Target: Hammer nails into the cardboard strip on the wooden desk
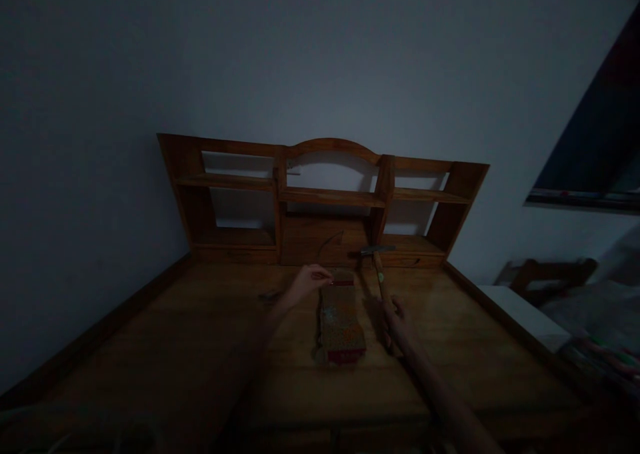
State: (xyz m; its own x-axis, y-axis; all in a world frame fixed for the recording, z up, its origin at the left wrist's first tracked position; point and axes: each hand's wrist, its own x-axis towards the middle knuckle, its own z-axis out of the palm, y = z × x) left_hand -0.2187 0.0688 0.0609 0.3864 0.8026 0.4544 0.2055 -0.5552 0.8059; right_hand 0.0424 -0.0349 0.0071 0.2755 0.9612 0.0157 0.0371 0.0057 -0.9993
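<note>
In the dim head view, my right hand (396, 324) is wrapped round the wooden handle of a hammer (381, 274). The hammer stands upright, its metal head at the top. A worn brown block with red ends (343, 317) lies on the desk between my hands. My left hand (313, 281) is at the block's far left corner, thumb and fingers pinched together. Whatever sits in that pinch is too small and dark to name.
A wooden desk (200, 334) with raised side edges carries a shelf unit (330, 197) along its back, against the wall. Some small dark pieces (270, 297) lie left of the block. On the right are a white surface (525, 314) and a wooden chair back (553, 271).
</note>
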